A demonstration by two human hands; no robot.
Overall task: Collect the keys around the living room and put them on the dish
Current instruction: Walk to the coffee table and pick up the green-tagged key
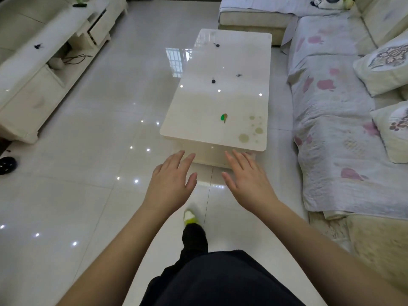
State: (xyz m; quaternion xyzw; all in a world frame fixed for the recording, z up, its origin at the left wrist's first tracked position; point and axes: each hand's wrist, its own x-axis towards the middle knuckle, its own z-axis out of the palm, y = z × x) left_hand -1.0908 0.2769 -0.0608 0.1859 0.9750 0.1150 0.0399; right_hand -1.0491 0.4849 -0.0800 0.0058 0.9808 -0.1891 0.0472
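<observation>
Both hands hang empty in front of the person, short of the near end of the coffee table (198, 138): the left hand (171, 182) and the right hand (248, 181) have straight fingers spread slightly apart, holding nothing. On the glossy tabletop lie 4 small items: a green-headed key (224, 117) nearest, a black-headed key (213, 81) farther on, a small dark key bunch (238, 75) to its right, and another black-headed key (217, 45) at the far end. A dark item that may be a key (38, 46) sits on the TV cabinet (26, 100) at far left. No dish is visible, so its place cannot be told.

Risks, as I judge them: flat keys on slick glass may skid away from pinching fingertips and drop to the tile floor (88, 184); the far keys and the cabinet item are easy to overlook; carrying several at once invites a drop.
</observation>
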